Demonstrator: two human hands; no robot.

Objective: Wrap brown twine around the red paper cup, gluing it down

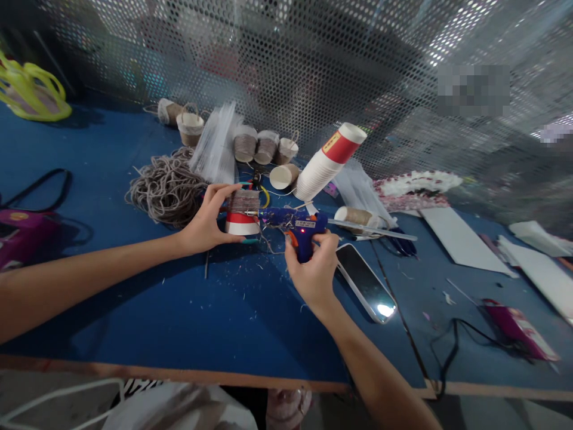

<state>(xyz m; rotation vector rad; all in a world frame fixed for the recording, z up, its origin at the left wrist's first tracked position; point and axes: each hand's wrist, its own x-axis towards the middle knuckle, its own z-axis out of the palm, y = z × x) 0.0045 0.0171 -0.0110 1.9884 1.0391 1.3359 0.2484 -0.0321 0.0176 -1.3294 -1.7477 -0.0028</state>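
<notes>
My left hand [209, 218] grips a red and white paper cup [242, 223] between thumb and fingers, top and bottom. Grey-brown cord is wound around the cup's upper part. In my right hand [314, 272] is a blue hot glue gun [305, 232], its small red light lit. The gun's nozzle touches or lies very close to the wound cord; I cannot tell which. A clear glue stick [373, 229] sticks out of the gun's back. Just left of my left hand lies a heap of grey-brown cord [163, 188].
Behind stand a leaning stack of paper cups [329, 164] and several cord-wrapped cups [245, 143], before a perforated metal screen [286, 65]. A phone [366, 282] lies right of my right hand. Bundled clear sticks [218, 143], white boards [465, 240] and a purple device [519, 328] lie about.
</notes>
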